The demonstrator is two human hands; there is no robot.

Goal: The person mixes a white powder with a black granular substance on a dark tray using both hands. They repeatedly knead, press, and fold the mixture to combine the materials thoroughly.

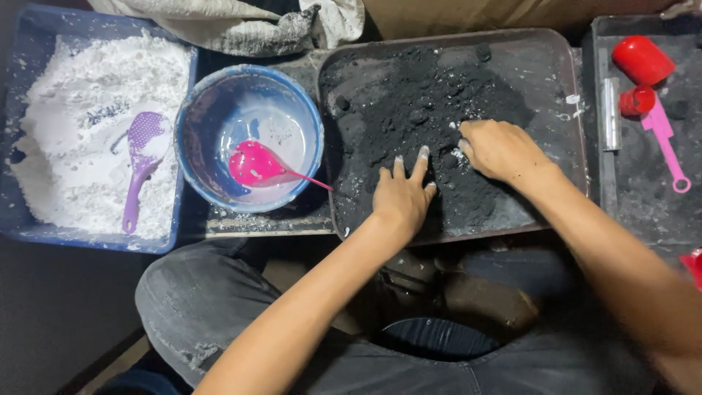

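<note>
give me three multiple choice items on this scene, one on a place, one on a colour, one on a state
1. Where does the pink spoon lie?
A. in the blue bowl
B. on the white powder
C. on the black powder

2. What colour is the scoop on the white powder?
A. red
B. purple
C. green

3. How are the hands?
A. both lifted clear
B. both holding spoons
C. both pressed on the black powder

Answers:
1 A, the spoon rests inside the bowl.
2 B, its handle and head are purple.
3 C, the left hand and right hand lie flat on the powder in the tray, holding no tool.
</note>
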